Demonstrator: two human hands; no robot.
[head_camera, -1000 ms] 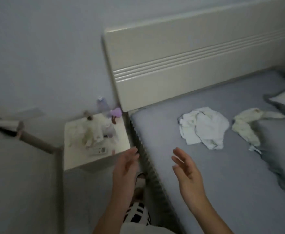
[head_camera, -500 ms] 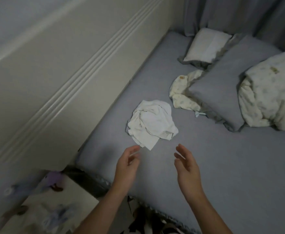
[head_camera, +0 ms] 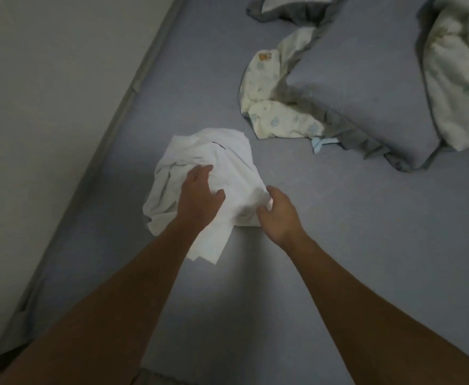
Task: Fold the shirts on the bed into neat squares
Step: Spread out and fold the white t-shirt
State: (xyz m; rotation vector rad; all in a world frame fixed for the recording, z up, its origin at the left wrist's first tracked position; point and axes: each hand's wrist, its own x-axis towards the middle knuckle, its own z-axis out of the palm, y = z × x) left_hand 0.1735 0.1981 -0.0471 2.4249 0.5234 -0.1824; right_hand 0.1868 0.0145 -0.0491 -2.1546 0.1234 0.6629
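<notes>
A crumpled white shirt lies on the grey bed sheet, near the headboard side. My left hand rests flat on top of the shirt, fingers spread over the cloth. At the shirt's right edge my right hand has its fingers curled into the fabric. A second cream garment with a pale blue print lies crumpled farther back, partly tucked under a grey pillow.
The cream headboard runs along the left. A large grey pillow and a bundled cream patterned duvet fill the back right. Another pillow sits at the top edge. Bare sheet stretches in front of the shirt.
My view swung from the nightstand onto the bed and moved closer. Both hands, held open in the air before, have reached forward and come down on the white shirt.
</notes>
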